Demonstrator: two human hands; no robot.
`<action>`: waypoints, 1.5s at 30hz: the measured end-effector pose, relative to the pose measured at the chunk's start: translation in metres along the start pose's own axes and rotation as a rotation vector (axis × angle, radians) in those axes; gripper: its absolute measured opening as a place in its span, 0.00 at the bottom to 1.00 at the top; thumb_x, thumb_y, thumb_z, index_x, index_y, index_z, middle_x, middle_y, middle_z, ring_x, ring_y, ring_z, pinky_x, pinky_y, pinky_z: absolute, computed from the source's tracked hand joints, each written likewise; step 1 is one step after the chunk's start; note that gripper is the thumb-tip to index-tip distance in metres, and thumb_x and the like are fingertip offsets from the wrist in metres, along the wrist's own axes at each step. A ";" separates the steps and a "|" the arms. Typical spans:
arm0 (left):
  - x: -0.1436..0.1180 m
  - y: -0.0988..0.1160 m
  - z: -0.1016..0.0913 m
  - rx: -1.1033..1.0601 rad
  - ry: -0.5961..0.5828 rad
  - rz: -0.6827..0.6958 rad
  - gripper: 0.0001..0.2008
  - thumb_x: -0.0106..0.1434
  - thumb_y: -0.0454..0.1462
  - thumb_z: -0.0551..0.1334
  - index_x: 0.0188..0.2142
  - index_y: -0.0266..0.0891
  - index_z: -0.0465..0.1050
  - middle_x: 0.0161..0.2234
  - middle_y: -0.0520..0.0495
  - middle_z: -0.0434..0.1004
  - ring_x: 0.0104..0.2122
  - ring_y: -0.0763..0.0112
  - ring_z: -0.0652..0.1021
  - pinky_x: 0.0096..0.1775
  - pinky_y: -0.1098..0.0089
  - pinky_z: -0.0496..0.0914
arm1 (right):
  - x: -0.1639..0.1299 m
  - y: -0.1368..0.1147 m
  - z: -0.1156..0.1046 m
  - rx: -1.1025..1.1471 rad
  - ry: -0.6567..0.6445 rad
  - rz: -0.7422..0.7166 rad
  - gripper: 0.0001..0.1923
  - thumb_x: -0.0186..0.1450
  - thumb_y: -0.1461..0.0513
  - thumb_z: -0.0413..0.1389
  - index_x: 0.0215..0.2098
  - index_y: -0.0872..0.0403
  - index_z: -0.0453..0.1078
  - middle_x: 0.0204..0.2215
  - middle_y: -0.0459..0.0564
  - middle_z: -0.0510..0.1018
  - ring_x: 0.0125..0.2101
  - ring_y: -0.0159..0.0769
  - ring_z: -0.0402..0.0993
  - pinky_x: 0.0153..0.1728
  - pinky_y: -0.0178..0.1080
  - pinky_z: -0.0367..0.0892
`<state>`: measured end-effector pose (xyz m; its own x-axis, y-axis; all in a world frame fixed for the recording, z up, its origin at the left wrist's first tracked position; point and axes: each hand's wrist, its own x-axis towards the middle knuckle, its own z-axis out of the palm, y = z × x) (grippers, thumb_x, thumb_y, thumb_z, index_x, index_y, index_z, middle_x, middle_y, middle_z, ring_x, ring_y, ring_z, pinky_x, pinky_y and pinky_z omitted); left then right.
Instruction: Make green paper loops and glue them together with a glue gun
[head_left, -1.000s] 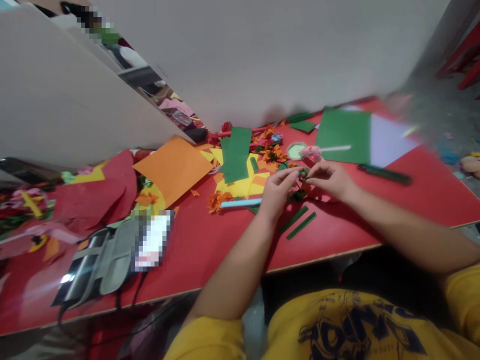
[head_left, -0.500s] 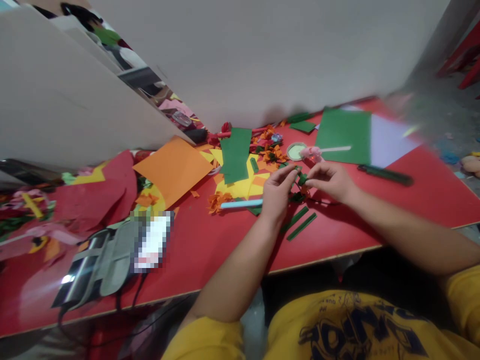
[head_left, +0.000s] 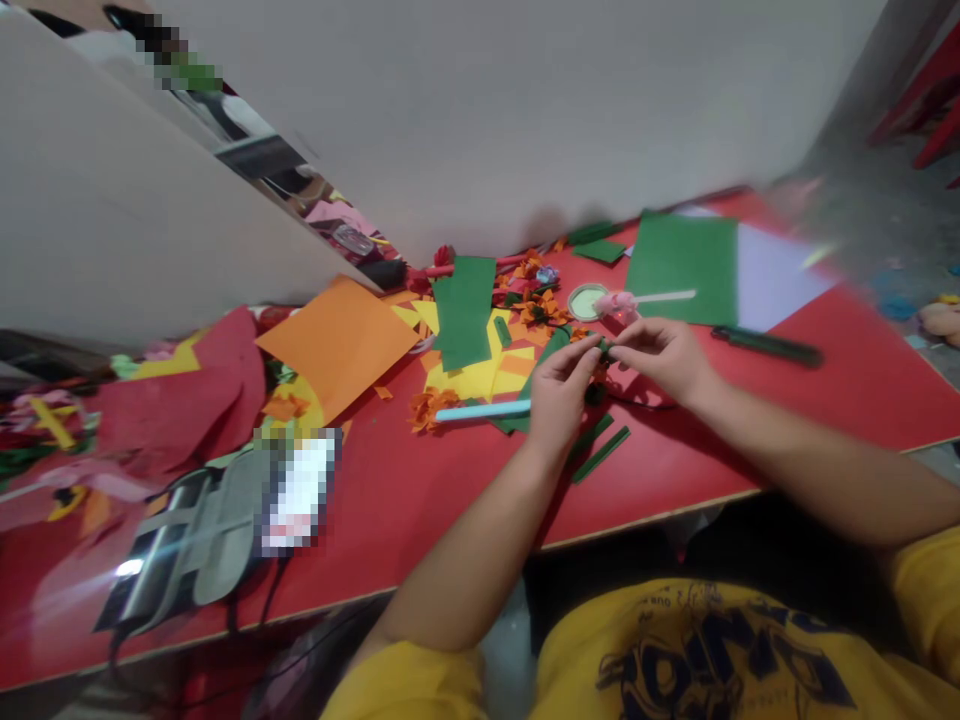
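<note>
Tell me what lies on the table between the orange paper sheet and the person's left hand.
In the head view, between the orange sheet and the left hand lie a green paper strip on yellow paper, a crumpled orange paper flower and a light blue stick.

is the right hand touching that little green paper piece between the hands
Touching. The head view shows the right hand pinching the green paper piece at its fingertips, with the left hand meeting it from the other side.

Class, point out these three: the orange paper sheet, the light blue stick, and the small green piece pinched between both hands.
orange paper sheet (head_left: 337, 342), head view, sheet's middle
light blue stick (head_left: 480, 411), head view, mid-length
small green piece (head_left: 604, 349), head view, part showing between fingertips
</note>
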<state>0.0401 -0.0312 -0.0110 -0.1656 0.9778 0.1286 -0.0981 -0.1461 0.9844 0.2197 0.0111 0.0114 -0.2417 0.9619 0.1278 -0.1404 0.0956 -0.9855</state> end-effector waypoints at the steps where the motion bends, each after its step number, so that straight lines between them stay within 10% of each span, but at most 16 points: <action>1: 0.000 0.000 0.000 0.009 0.001 0.017 0.16 0.67 0.47 0.77 0.51 0.44 0.91 0.48 0.42 0.92 0.47 0.62 0.89 0.52 0.62 0.83 | 0.000 0.000 0.000 -0.008 0.000 0.008 0.17 0.55 0.50 0.79 0.32 0.50 0.83 0.29 0.48 0.86 0.29 0.37 0.81 0.41 0.45 0.81; 21: 0.013 0.012 -0.024 0.721 -0.173 0.701 0.10 0.79 0.39 0.69 0.53 0.51 0.90 0.45 0.46 0.93 0.45 0.61 0.88 0.50 0.58 0.75 | 0.007 0.004 -0.006 0.073 -0.045 0.248 0.19 0.48 0.52 0.80 0.30 0.50 0.81 0.24 0.44 0.83 0.27 0.33 0.77 0.29 0.36 0.67; 36: 0.006 0.015 -0.012 0.526 -0.212 0.419 0.18 0.70 0.43 0.76 0.58 0.47 0.88 0.45 0.45 0.87 0.33 0.70 0.78 0.38 0.68 0.75 | 0.011 0.020 -0.007 0.292 -0.114 0.301 0.25 0.48 0.54 0.81 0.36 0.50 0.76 0.25 0.41 0.80 0.27 0.33 0.77 0.29 0.36 0.64; 45: 0.017 0.001 -0.019 0.376 -0.191 0.292 0.10 0.70 0.40 0.71 0.48 0.47 0.91 0.45 0.43 0.84 0.43 0.65 0.83 0.42 0.68 0.78 | 0.011 0.005 -0.008 0.118 -0.115 0.146 0.15 0.54 0.55 0.74 0.36 0.49 0.79 0.28 0.41 0.78 0.29 0.32 0.71 0.31 0.37 0.65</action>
<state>0.0186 -0.0177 -0.0098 0.0518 0.9194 0.3900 0.2907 -0.3875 0.8748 0.2240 0.0236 0.0073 -0.3744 0.9273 0.0028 -0.2059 -0.0802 -0.9753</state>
